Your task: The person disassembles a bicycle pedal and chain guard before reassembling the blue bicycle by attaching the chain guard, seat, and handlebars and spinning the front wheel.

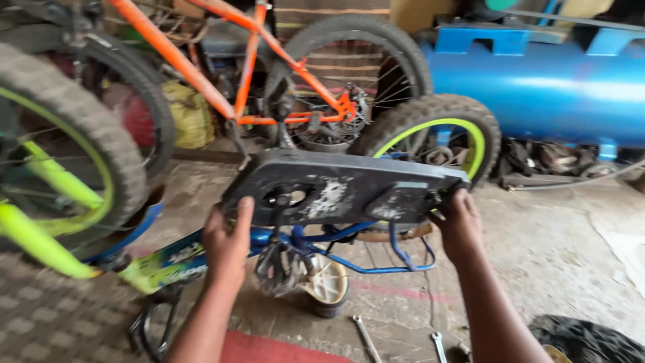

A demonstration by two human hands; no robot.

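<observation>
Both hands gripped a black chain guard above a small blue bicycle: the left hand closed on its left end, the right hand on its right. Two wrenches lay on the floor below the bicycle.

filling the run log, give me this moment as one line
left hand: grips chain guard left end | right hand: grips right end | guard over small blue bike | wrenches on floor
</observation>
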